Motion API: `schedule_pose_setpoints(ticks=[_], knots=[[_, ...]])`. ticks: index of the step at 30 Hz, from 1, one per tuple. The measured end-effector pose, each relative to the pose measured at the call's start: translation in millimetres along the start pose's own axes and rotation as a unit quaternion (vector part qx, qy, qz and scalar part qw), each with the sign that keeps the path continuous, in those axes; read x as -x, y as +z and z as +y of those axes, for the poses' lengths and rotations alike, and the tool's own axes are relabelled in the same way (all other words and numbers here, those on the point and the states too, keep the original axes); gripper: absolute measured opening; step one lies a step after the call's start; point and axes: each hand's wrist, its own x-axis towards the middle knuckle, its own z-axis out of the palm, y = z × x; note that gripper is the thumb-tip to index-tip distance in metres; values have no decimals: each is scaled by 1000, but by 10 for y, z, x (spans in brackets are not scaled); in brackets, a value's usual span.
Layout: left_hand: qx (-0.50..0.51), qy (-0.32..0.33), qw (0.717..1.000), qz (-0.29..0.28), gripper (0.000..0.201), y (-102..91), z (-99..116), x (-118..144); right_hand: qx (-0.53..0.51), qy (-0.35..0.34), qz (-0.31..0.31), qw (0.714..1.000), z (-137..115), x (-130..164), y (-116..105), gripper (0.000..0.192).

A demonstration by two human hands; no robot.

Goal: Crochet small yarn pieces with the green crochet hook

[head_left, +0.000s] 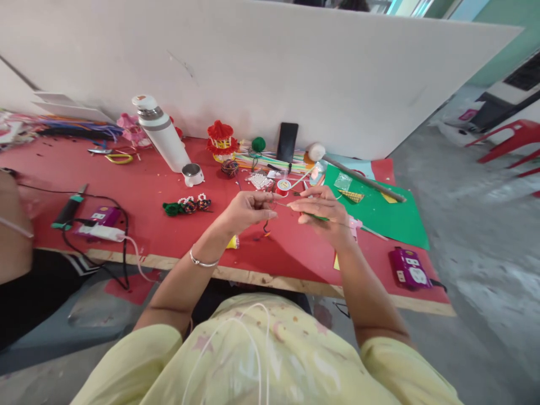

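Over the middle of the red table, my left hand (253, 211) is closed in a pinch; what lies between its fingertips is too small to make out. My right hand (324, 211) grips a thin green-handled tool (317, 217), whose slender tip points left toward the left fingertips. Just below the left fingers is a short dark cord (265, 227) with an orange end; whether it hangs or lies on the table I cannot tell. Behind the hands stand a red thread spool (283, 187) and a bag of white beads (260, 180).
A white flask (162, 135) and its cup (193, 175) stand at the back left. Green-and-dark beaded yarn work (187, 205) lies left of my hands. A mallet (358, 173) rests on green sheet (392, 216). A purple power socket (409, 268) sits front right. Another person's arm (14, 225) is far left.
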Motion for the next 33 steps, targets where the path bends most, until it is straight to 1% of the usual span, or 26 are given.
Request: schedule_pose_setpoints(ticks=[3, 7, 9, 10, 11, 12, 13, 14, 16, 17, 19, 21, 22, 23, 24, 25, 27, 30, 32, 33], knots=[[-35, -6, 999, -15, 45, -31, 25, -2, -19, 26, -33, 999, -28, -35, -122, 24], [-101, 15, 994, -31, 33, -39, 23, -2, -76, 70, -70, 992, -45, -73, -277, 17], [-127, 29, 991, -36, 25, -25, 16, -2, -122, 99, -77, 985, -32, -71, -291, 15], [-134, 36, 990, -38, 22, -12, 11, -2, -153, 118, -72, 979, -21, -58, -260, 17], [-136, 43, 989, -39, 20, 5, 4, -2, -189, 139, -59, 970, -9, -37, -198, 20], [-130, 49, 990, -38, 20, 27, -6, -3, -231, 161, -33, 959, 2, -8, -104, 24], [-118, 52, 991, -38, 22, 54, -19, -4, -277, 188, 6, 942, 9, 27, 19, 29], [-101, 52, 993, -36, 26, 87, -36, -6, -326, 208, 52, 921, 10, 66, 163, 33], [-56, 47, 997, -26, 35, 160, -74, -11, -408, 265, 160, 859, -8, 142, 473, 33], [-32, 45, 998, -17, 40, 197, -94, -13, -435, 283, 195, 832, -25, 175, 615, 32], [11, 43, 999, 2, 49, 257, -126, -12, -470, 293, 261, 790, -61, 226, 831, 34], [39, 43, 998, 15, 58, 290, -145, -4, -495, 301, 288, 762, -73, 258, 941, 36], [43, 44, 998, 19, 61, 296, -150, 2, -503, 307, 287, 755, -63, 272, 963, 36], [42, 48, 998, 24, 64, 297, -151, 9, -506, 311, 278, 755, -43, 285, 970, 36], [36, 53, 998, 28, 66, 295, -151, 16, -500, 312, 270, 761, -14, 299, 968, 36], [25, 58, 997, 31, 67, 292, -151, 22, -485, 308, 262, 775, 18, 313, 960, 36], [-8, 70, 997, 40, 70, 287, -156, 30, -420, 294, 256, 819, 74, 338, 933, 36], [-85, 105, 989, 67, 74, 292, -196, 22, -270, 275, 257, 886, 67, 357, 871, 32], [-136, 124, 978, 96, 73, 310, -247, -1, -151, 248, 266, 919, -4, 356, 829, 26], [-147, 127, 975, 110, 72, 325, -273, -15, -92, 227, 266, 932, -48, 354, 815, 23]])
